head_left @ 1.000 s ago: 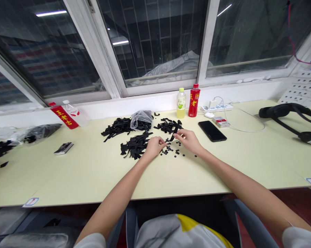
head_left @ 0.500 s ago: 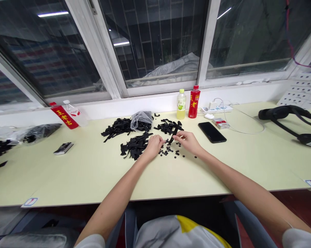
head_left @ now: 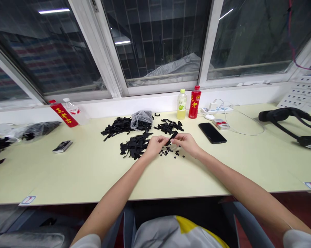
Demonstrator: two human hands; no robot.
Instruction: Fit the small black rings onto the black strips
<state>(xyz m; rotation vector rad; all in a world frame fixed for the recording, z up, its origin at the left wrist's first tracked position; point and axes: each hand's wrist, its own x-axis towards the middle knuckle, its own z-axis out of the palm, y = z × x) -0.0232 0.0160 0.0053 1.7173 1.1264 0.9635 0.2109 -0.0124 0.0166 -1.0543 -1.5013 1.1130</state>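
With fingers of the right hand (head_left: 188, 143) pinching a narrow black fabric strip (head_left: 173, 135) towards ten o'clock, and those of the left hand (head_left: 154, 145) meeting its lower end, unclear whether gripping, keep steady. Avoid scattering the small, round black rings (head_left: 166, 152) at six o'clock.

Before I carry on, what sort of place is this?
Probably a small-parts workshop, indoors by a window: the long table bears heaps of black strips and scattered small rings.
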